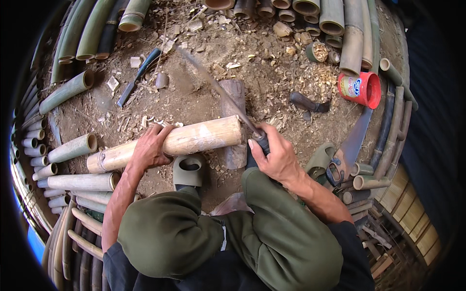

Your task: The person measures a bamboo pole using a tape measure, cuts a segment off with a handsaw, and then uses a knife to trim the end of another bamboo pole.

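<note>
A thick, pale bamboo section (206,135) lies slantwise in front of me, its right end resting over a short wooden log (233,91). My left hand (151,146) is wrapped over its middle, thumb on the near side. My right hand (277,154) is closed round the dark handle of a long-bladed knife (213,83). The blade slants up and to the left, passing close by the bamboo's right end; whether it touches is hard to tell. My sandalled feet (189,169) are beside the log.
Bamboo tubes (68,100) line the left side, and more (332,22) lie at the far side. A sheathed blade (139,77) and a dark-handled tool (309,103) lie among chips on the dirt. At right are a red tub (373,90) and a handsaw (347,149).
</note>
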Demonstrator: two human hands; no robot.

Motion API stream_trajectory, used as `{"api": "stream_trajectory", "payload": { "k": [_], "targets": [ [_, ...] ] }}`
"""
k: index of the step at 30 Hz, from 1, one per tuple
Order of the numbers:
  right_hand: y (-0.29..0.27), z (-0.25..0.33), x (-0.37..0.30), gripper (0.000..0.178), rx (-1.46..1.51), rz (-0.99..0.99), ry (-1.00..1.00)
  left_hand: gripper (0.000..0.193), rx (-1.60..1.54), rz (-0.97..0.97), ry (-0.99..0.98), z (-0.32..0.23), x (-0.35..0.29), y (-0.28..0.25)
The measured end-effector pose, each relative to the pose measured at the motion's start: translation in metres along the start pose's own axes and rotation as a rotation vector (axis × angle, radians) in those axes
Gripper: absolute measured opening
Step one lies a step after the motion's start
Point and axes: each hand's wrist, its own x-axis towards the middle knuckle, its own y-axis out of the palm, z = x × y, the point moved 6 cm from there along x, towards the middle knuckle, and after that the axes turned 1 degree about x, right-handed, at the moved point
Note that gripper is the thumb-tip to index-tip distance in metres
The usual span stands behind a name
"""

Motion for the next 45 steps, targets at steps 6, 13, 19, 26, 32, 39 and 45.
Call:
{"api": "stream_trajectory", "payload": {
  "k": [6, 13, 19, 26, 32, 39, 45],
  "targets": [
    [0.027, -0.040, -0.014, 0.032, -0.246, 0.078, -0.019, 0.091, -0.108, 0.153, -0.030, 0.001, 0.007, 0.003],
    [0.003, 0.011, 0.001, 0.033, 0.056, -0.061, -0.076, 0.095, -0.089, 0.146, -0.081, 0.002, 0.005, 0.003],
    [0.030, -0.060, -0.003, 0.033, -0.264, 0.267, 0.181, 0.091, -0.034, 0.020, -0.047, -0.003, 0.004, 0.003],
    [-0.002, 0.012, -0.004, 0.030, 0.130, -0.182, -0.147, 0.092, 0.054, -0.121, -0.042, -0.007, -0.011, 0.011],
    [0.014, -0.032, 0.004, 0.032, -0.075, 0.199, 0.212, 0.091, 0.113, -0.190, -0.053, -0.017, -0.013, 0.008],
    [0.017, -0.035, -0.014, 0.034, -0.179, -0.024, -0.088, 0.089, 0.069, -0.206, -0.042, -0.015, -0.012, 0.012],
    [0.006, -0.016, 0.000, 0.036, 0.058, 0.109, 0.180, 0.086, 0.140, -0.359, -0.030, -0.021, -0.021, 0.016]
  ]
}}
